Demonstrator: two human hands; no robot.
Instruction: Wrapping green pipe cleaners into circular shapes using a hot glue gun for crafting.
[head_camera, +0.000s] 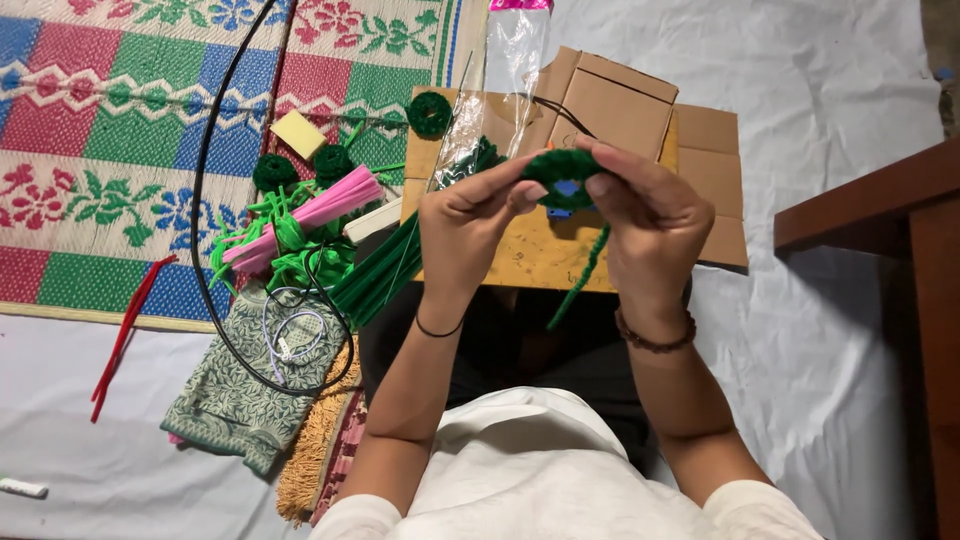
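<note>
A white sheet (830, 90) covers the floor, with a patterned mat (110, 130) over its far left part and a wooden furniture corner (900, 220) at the right. A flattened cardboard box (690, 150) lies in front of the person, a clear plastic bag (500, 80) across it. Left of the box sits a heap of pipe cleaners: a dark green bundle (375, 275), a pink bundle (320, 210), bright green loops (290, 255). Three finished green coils (430, 114) lie near the heap, so the work looks well under way; plenty of straight stems are unused. The green coil (562, 172) in hand is held up over the box, wound round but not closed: its tail (580, 275) hangs loose below. The left hand (470, 215) has thumb and fingertips pinched together on the coil's left edge; the right hand (650, 215) has its grip clamped on the right edge, thumb underneath
</note>
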